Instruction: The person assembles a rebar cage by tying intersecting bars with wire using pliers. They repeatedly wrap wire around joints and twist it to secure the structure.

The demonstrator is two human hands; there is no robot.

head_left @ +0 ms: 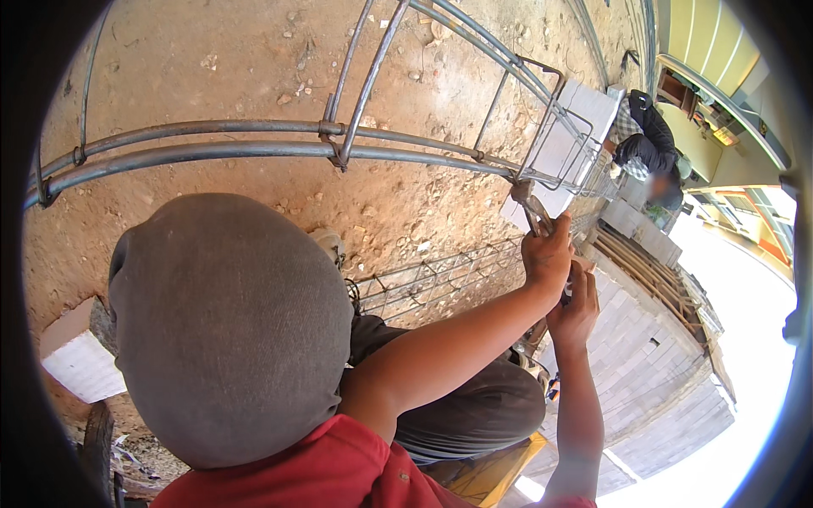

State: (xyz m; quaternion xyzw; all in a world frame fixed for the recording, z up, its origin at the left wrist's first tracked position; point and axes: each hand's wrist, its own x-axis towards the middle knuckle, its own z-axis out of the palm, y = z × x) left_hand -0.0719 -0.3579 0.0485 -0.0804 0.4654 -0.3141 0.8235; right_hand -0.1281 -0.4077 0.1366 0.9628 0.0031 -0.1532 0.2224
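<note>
Both my hands are closed on a pair of metal pincers. My left hand grips it just below the jaws. My right hand is wrapped around a dark part lower down, nearer me, which looks like the handle end; the fingers partly hide it. The jaws touch a joint where a thin stirrup crosses the long steel bars of a rebar cage. Wire ties wrap other crossings of the bars. Whether the jaws hold a wire at this joint is too small to tell.
A large rounded grey cloth shape fills the near left. A second rebar cage lies on stony soil beyond. Pale blocks sit at far left; a block wall stands at right. Another person crouches at upper right.
</note>
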